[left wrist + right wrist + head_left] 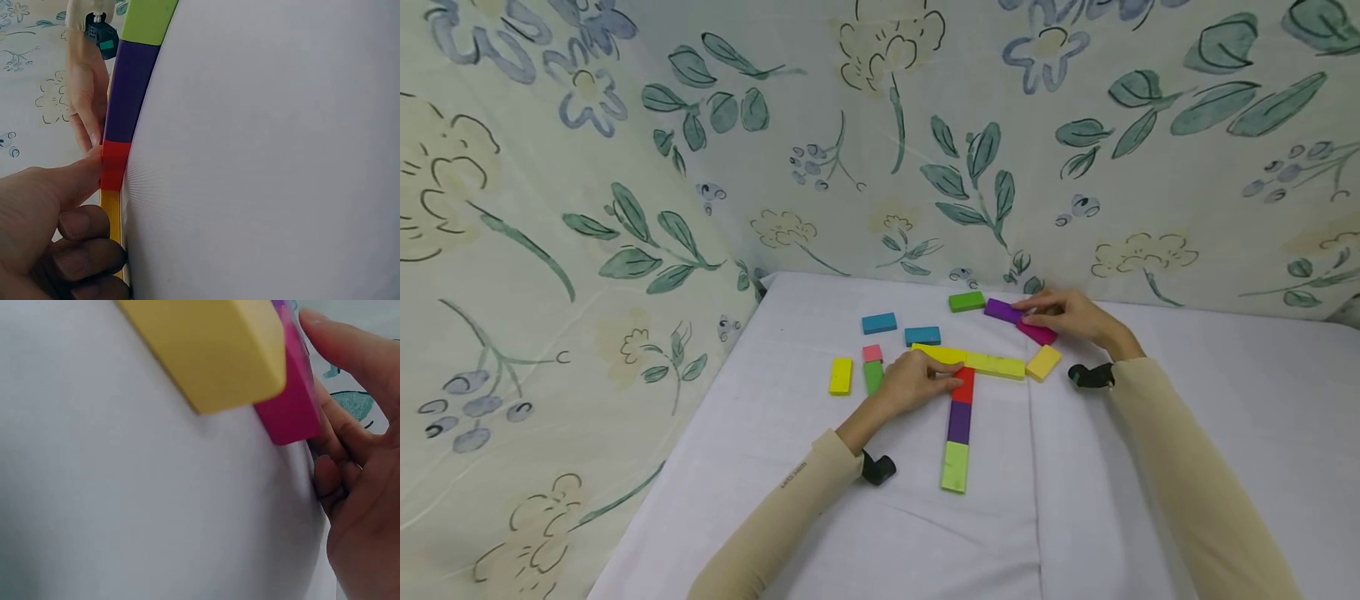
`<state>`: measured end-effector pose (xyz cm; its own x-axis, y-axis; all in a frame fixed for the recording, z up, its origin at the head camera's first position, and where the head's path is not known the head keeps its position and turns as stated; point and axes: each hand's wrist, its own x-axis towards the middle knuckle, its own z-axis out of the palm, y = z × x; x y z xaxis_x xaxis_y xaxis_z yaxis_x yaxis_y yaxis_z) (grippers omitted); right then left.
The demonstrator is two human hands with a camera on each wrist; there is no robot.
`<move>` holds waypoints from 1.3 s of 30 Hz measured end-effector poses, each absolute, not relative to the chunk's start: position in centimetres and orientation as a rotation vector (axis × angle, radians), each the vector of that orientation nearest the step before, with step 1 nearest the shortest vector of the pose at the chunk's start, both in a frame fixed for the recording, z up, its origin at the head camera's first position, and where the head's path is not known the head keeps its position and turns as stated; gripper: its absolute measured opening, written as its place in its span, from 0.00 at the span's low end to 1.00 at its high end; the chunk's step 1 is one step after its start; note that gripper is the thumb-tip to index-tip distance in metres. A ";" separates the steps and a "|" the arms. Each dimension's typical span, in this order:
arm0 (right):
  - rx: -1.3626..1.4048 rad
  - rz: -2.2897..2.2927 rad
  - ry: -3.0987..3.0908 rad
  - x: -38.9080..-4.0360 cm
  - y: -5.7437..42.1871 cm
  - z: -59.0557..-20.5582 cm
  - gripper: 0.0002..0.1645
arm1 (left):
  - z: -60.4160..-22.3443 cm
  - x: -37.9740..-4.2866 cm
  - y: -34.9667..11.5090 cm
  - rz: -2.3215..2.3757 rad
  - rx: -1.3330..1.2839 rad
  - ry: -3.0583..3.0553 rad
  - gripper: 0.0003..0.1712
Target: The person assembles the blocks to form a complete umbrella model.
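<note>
Flat coloured blocks lie on a white cloth. My left hand (pixel 916 383) is at the junction of a red block (pixel 964 387) and a long yellow row (pixel 996 365). In the left wrist view its thumb touches the red block (pixel 115 165), and the curled fingers lie by the yellow piece (pixel 111 215). A purple block (pixel 958 422) and a lime block (pixel 955 467) continue the column towards me. My right hand (pixel 1071 317) pinches a violet block (pixel 1000 310), whose end meets a magenta block (pixel 1037 332). Its fingers partly hide that meeting point.
A pale yellow block (pixel 1043 363) sits tilted at the row's right end. Around lie a green block (pixel 966 302), blue blocks (pixel 878 323), a yellow block (pixel 841 377) and a pink block (pixel 872 353) touching another green one (pixel 873 377). Floral cloth (pixel 850 225) hangs behind.
</note>
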<state>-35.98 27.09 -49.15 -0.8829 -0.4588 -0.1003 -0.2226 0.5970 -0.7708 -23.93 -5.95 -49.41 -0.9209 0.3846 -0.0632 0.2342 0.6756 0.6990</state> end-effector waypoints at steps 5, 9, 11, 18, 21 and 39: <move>-0.499 -1.205 2.513 -35.5 27.3 -49.3 0.25 | -49.4 -23.9 -5.7 1.070 0.488 2.693 0.21; -0.442 -1.220 2.509 -35.5 27.3 -49.3 0.26 | -49.3 -23.9 -5.6 1.064 0.473 2.704 0.21; -0.433 -1.217 2.515 -35.5 27.3 -49.5 0.27 | -49.1 -23.8 -5.5 1.044 0.477 2.717 0.21; -0.414 -1.204 2.541 -35.7 27.5 -50.1 0.25 | -48.6 -23.3 -4.9 0.912 0.498 2.779 0.23; -0.402 -1.213 2.544 -35.8 27.5 -50.3 0.25 | -48.7 -23.3 -4.7 0.893 0.491 2.796 0.23; -0.340 -1.245 2.543 -35.9 27.3 -50.3 0.26 | -45.8 -27.1 -8.4 0.906 0.558 2.960 0.15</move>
